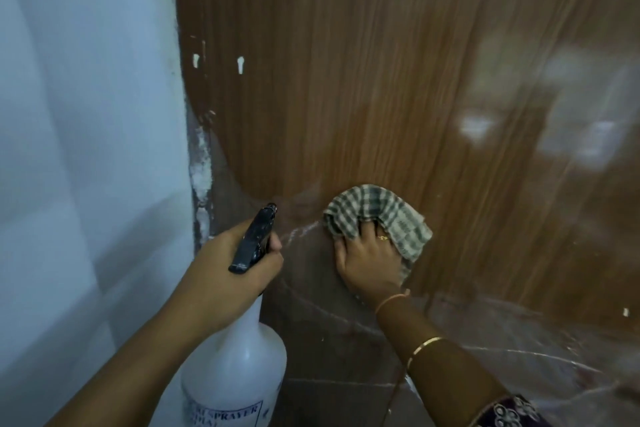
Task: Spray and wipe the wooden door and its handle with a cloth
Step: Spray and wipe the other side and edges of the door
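The wooden door (381, 80) fills most of the view, brown with vertical grain. My left hand (228, 263) grips the black trigger head of a white spray bottle (235, 367), its nozzle pointing at the door's lower left part. My right hand (370, 260) presses a green-and-white checked cloth (377, 211) flat against the door, fingers curled into its folds. A wet streak lies on the door between nozzle and cloth. No door handle shows in the head view.
A pale blue-white wall (86, 149) stands to the left, meeting the door at a chipped, paint-flecked edge (201, 163). Shiny reflections mark the door's right side (571, 121). Curved wet smears cover the darker lower part (485, 357).
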`<action>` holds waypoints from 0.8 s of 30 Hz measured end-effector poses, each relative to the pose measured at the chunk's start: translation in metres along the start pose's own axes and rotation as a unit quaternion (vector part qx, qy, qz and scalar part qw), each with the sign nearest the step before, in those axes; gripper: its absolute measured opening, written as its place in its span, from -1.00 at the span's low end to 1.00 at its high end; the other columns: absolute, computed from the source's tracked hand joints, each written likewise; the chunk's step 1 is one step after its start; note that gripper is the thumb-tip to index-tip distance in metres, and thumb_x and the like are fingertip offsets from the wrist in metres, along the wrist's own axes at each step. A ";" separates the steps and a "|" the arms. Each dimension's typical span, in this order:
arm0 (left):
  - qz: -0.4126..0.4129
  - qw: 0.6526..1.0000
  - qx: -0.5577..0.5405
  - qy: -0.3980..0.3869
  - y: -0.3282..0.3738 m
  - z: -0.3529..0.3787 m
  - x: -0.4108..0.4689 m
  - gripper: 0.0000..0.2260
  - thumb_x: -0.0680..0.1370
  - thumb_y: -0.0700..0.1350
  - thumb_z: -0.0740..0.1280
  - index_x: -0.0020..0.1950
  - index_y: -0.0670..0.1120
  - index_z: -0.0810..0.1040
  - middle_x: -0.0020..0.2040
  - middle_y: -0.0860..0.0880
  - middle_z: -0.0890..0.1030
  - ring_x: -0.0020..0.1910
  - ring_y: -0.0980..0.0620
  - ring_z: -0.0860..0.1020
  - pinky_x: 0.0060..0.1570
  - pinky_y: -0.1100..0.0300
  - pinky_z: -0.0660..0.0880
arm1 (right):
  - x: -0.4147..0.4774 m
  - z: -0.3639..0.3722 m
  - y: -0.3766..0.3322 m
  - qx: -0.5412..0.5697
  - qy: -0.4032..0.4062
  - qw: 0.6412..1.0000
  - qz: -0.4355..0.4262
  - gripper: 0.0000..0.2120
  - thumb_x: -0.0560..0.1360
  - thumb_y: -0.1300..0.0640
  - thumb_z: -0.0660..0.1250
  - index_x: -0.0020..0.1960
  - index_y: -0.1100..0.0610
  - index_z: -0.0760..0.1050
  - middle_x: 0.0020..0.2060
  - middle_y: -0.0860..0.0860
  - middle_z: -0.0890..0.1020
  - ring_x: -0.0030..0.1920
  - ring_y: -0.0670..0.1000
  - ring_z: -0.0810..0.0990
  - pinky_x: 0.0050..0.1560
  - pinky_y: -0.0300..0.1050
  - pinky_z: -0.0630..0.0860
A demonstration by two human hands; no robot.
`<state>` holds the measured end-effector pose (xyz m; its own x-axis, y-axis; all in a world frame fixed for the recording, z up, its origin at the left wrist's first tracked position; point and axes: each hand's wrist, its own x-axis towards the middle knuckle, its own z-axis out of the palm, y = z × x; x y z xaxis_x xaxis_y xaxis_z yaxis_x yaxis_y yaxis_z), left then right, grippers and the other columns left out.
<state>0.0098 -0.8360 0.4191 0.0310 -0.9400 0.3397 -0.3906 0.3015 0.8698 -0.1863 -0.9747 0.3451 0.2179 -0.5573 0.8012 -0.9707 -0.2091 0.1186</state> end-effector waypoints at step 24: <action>-0.007 0.996 -0.002 0.085 -0.023 -0.059 -0.016 -0.90 0.34 0.01 0.30 -0.18 0.05 0.53 -0.26 -0.05 0.61 -0.34 0.05 0.53 -0.28 0.12 0.41 | 0.088 0.004 -0.063 0.001 0.111 0.966 -0.232 -0.80 0.45 0.02 0.29 -0.03 0.12 0.56 -0.10 0.09 0.61 -0.06 0.18 0.58 -0.05 0.00 0.41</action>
<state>0.0721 -0.8182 0.4148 0.1911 -0.9034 0.3837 -0.3864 0.2901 0.8755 -0.1057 -1.0140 0.4060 0.6024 -0.2169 0.7681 -0.7733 -0.3968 0.4944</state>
